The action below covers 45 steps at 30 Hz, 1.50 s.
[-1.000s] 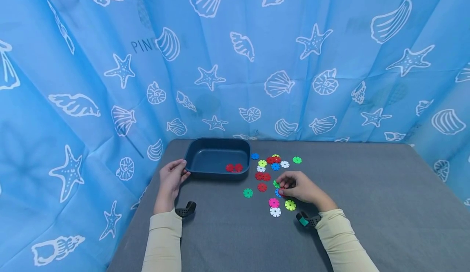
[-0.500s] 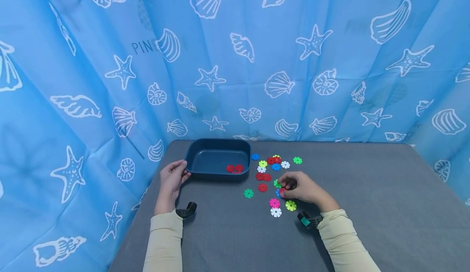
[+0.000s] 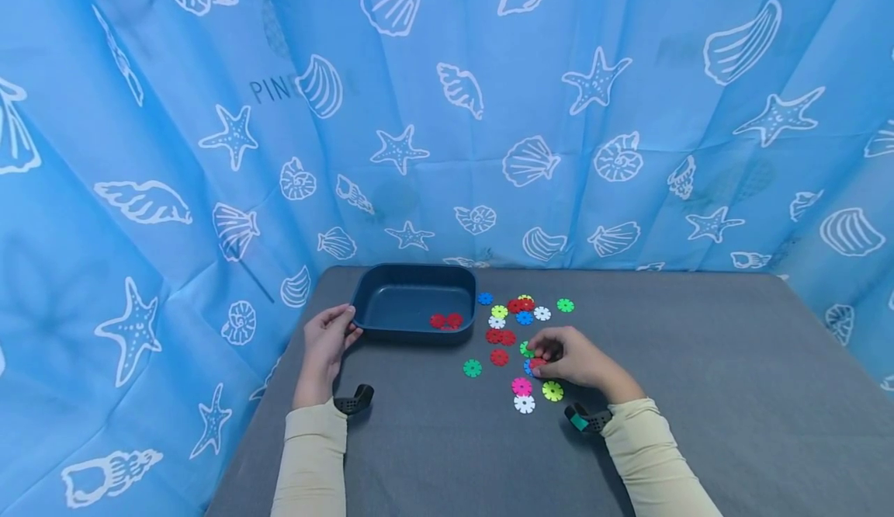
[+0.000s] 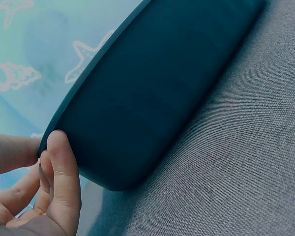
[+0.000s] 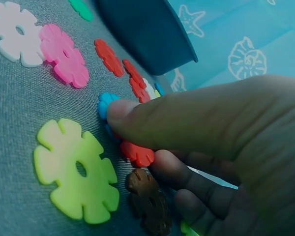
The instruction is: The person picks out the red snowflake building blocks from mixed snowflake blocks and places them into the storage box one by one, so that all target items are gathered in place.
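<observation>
In the head view my left hand (image 3: 326,352) grips the left front corner of a dark blue bin (image 3: 412,336). Its thumb lies at the rim, with fingers against the outer wall (image 4: 137,98). Two red notched, flower-shaped plastic discs (image 3: 455,320) show inside the bin, plus the edge of another. My right hand (image 3: 576,362) is low among loose discs, pinching a red disc (image 5: 137,153) between thumb and fingers. The thumb partly covers a blue disc (image 5: 107,104) under it. A brown disc (image 5: 150,201) lies below the fingers, and a green disc (image 3: 526,349) shows beside them.
Several more discs lie right of the bin, including a pink disc (image 3: 521,386), a white disc (image 3: 524,404), a yellow-green disc (image 3: 552,390) and a dark green disc (image 3: 472,368). A blue shell-print curtain (image 3: 447,113) hangs behind the grey cloth-covered table (image 3: 447,455).
My right hand stays over the same discs, its fingers shifting only slightly around the red disc. The left hand and the bin keep their places.
</observation>
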Each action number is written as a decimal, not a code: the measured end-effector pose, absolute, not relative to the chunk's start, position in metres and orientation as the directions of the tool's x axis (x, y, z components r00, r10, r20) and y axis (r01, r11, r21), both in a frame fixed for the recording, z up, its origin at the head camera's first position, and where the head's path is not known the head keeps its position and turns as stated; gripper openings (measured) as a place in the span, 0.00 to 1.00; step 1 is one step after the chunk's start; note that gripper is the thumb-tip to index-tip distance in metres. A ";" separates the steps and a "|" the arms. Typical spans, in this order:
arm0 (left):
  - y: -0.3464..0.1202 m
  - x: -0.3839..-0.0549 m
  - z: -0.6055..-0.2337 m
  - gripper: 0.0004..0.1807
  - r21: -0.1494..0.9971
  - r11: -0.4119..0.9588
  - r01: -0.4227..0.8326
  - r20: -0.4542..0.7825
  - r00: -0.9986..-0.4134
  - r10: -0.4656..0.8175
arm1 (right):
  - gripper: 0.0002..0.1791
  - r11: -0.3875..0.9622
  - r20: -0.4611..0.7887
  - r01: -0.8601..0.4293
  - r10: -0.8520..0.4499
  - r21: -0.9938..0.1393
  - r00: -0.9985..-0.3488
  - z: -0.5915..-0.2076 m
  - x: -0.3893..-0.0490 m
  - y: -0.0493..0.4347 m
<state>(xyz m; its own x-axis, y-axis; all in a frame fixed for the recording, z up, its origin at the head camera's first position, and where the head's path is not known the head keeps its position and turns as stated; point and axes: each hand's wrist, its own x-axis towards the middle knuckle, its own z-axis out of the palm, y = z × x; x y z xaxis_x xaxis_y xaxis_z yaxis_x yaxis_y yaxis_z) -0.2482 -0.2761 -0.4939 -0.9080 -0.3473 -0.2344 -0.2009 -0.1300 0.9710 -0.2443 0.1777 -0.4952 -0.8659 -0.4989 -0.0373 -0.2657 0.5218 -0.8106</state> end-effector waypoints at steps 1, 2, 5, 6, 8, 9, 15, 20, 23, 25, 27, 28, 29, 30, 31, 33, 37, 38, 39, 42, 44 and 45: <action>-0.276 -0.248 -0.494 0.23 0.971 -0.131 -0.200 -0.233 -0.908 -0.348 | 0.18 0.522 -0.036 -0.266 -0.498 -0.811 -0.867 -0.495 -0.244 0.177; -0.276 -0.248 -0.494 0.23 0.971 -0.130 -0.200 -0.233 -0.908 -0.348 | 0.18 0.521 -0.035 -0.265 -0.497 -0.811 -0.867 -0.495 -0.244 0.177; -0.276 -0.248 -0.494 0.23 0.972 -0.129 -0.199 -0.232 -0.908 -0.349 | 0.18 0.519 -0.032 -0.265 -0.494 -0.812 -0.869 -0.495 -0.244 0.177; -0.276 -0.248 -0.494 0.23 0.972 -0.129 -0.198 -0.232 -0.908 -0.349 | 0.18 0.518 -0.031 -0.266 -0.495 -0.813 -0.869 -0.495 -0.244 0.177; -0.276 -0.248 -0.494 0.23 0.971 -0.131 -0.198 -0.232 -0.908 -0.349 | 0.17 0.514 -0.028 -0.268 -0.497 -0.815 -0.867 -0.496 -0.244 0.177; -0.276 -0.248 -0.494 0.23 0.972 -0.130 -0.198 -0.232 -0.908 -0.350 | 0.17 0.511 -0.027 -0.269 -0.499 -0.817 -0.866 -0.496 -0.244 0.177; -0.276 -0.248 -0.494 0.23 0.970 -0.128 -0.206 -0.238 -0.905 -0.354 | 0.17 0.491 -0.024 -0.262 -0.502 -0.831 -0.865 -0.496 -0.242 0.177; -0.276 -0.248 -0.495 0.23 0.970 -0.127 -0.208 -0.240 -0.905 -0.351 | 0.18 0.487 -0.024 -0.258 -0.499 -0.834 -0.866 -0.496 -0.241 0.177; -0.276 -0.248 -0.495 0.24 0.970 -0.124 -0.208 -0.239 -0.906 -0.350 | 0.18 0.490 -0.026 -0.254 -0.494 -0.834 -0.869 -0.496 -0.241 0.177; -0.276 -0.248 -0.495 0.23 0.970 -0.124 -0.207 -0.238 -0.906 -0.351 | 0.17 0.496 -0.029 -0.250 -0.489 -0.832 -0.872 -0.496 -0.241 0.177; -0.275 -0.248 -0.494 0.23 0.971 -0.122 -0.205 -0.236 -0.906 -0.352 | 0.17 0.503 -0.033 -0.246 -0.482 -0.828 -0.875 -0.496 -0.241 0.177; -0.275 -0.248 -0.494 0.23 0.971 -0.121 -0.205 -0.235 -0.906 -0.352 | 0.17 0.508 -0.034 -0.246 -0.481 -0.826 -0.876 -0.496 -0.241 0.177; -0.275 -0.248 -0.494 0.23 0.971 -0.121 -0.204 -0.234 -0.906 -0.353 | 0.17 0.514 -0.038 -0.241 -0.474 -0.823 -0.880 -0.497 -0.242 0.177; -0.275 -0.248 -0.494 0.24 0.972 -0.119 -0.204 -0.233 -0.906 -0.353 | 0.17 0.518 -0.039 -0.242 -0.473 -0.820 -0.880 -0.497 -0.242 0.177; -0.276 -0.249 -0.494 0.24 0.972 -0.119 -0.204 -0.233 -0.906 -0.353 | 0.16 0.524 -0.043 -0.238 -0.468 -0.817 -0.883 -0.497 -0.242 0.177; -0.276 -0.249 -0.494 0.24 0.972 -0.120 -0.204 -0.234 -0.906 -0.353 | 0.16 0.530 -0.045 -0.238 -0.466 -0.814 -0.883 -0.498 -0.243 0.176; -0.276 -0.248 -0.494 0.24 0.972 -0.120 -0.204 -0.234 -0.908 -0.349 | 0.15 0.530 -0.039 -0.247 -0.471 -0.811 -0.881 -0.498 -0.244 0.176; -0.276 -0.248 -0.494 0.24 0.971 -0.118 -0.205 -0.234 -0.908 -0.347 | 0.14 0.526 -0.034 -0.254 -0.477 -0.812 -0.878 -0.497 -0.244 0.176; -0.276 -0.248 -0.493 0.24 0.971 -0.117 -0.206 -0.235 -0.908 -0.346 | 0.13 0.525 -0.031 -0.258 -0.478 -0.811 -0.878 -0.497 -0.244 0.176; -0.276 -0.247 -0.493 0.24 0.971 -0.117 -0.208 -0.236 -0.908 -0.345 | 0.11 0.523 -0.022 -0.271 -0.487 -0.808 -0.873 -0.497 -0.244 0.176; -0.276 -0.247 -0.493 0.24 0.971 -0.119 -0.208 -0.236 -0.908 -0.345 | 0.10 0.523 -0.017 -0.279 -0.491 -0.805 -0.871 -0.497 -0.244 0.177; -0.276 -0.247 -0.493 0.24 0.971 -0.118 -0.207 -0.236 -0.909 -0.344 | 0.10 0.526 -0.016 -0.282 -0.491 -0.802 -0.871 -0.497 -0.245 0.177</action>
<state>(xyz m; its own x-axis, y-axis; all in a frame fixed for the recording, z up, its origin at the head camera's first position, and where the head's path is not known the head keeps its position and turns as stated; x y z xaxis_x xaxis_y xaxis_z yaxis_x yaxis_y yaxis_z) -0.2471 -0.2760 -0.4926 -0.9086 -0.3445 -0.2361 -0.2074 -0.1184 0.9711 -0.2446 0.1769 -0.4968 -0.8710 -0.4910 -0.0161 -0.2818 0.5262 -0.8023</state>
